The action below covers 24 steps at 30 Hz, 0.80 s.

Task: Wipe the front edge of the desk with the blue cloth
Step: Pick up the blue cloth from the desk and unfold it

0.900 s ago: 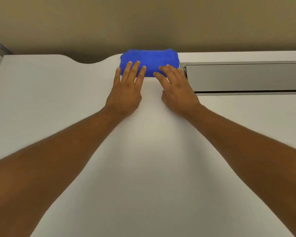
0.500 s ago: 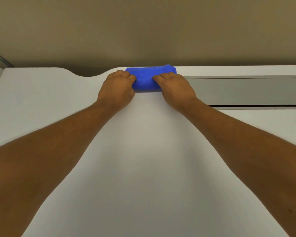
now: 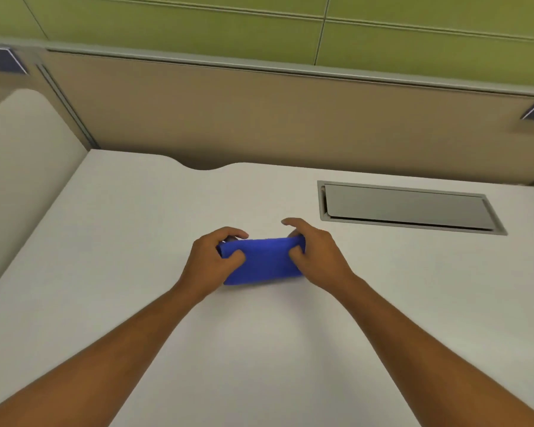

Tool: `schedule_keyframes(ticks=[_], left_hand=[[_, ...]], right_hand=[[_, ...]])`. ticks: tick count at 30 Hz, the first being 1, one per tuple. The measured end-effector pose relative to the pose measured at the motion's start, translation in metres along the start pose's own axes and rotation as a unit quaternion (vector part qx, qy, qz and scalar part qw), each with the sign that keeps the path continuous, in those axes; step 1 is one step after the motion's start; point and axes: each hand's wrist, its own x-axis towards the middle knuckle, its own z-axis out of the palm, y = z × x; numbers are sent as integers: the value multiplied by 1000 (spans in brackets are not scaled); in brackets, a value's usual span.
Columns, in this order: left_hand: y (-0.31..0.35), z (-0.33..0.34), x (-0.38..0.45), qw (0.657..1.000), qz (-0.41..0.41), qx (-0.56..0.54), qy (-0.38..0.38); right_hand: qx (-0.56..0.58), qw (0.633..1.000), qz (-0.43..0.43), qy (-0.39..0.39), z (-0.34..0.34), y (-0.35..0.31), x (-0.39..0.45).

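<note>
The folded blue cloth (image 3: 261, 260) is held over the middle of the white desk (image 3: 136, 241), between both hands. My left hand (image 3: 211, 261) grips its left end with thumb on top and fingers curled around. My right hand (image 3: 316, 252) grips its right end, the index finger sticking out above. The cloth's lower edge lies close to the desk surface; whether it touches I cannot tell. Both forearms reach in from the bottom of the view.
A grey recessed cable flap (image 3: 407, 208) is set in the desk at the back right. A beige partition (image 3: 290, 118) rises behind the desk, with a curved cutout (image 3: 204, 166) in the desk's back edge. A second white surface (image 3: 22, 155) lies left.
Both hands closed on the cloth at the desk's back edge and drew it toward me to the middle of the desk. The view has tilted up, showing the partition.
</note>
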Motion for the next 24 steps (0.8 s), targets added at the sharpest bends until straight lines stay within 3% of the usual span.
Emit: schedule_keyframes(ticks=[5, 10, 14, 17, 21, 24], left_hand=[[18, -28, -49, 977, -87, -191, 38], [49, -50, -90, 956, -102, -269, 57], [73, -71, -120, 947, -106, -294, 78], [86, -92, -144, 916, -127, -369, 92], [92, -119, -177, 894, -119, -431, 26], [83, -135, -197, 927, -69, -368, -18]], right_hand=[[45, 999, 18, 24, 6, -35, -49], [87, 984, -44, 152, 35, -99, -103], [239, 962, -67, 116, 56, -161, -147], [292, 949, -86, 79, 67, -189, -171], [284, 951, -99, 69, 74, -207, -190], [299, 944, -63, 126, 83, -220, -198]])
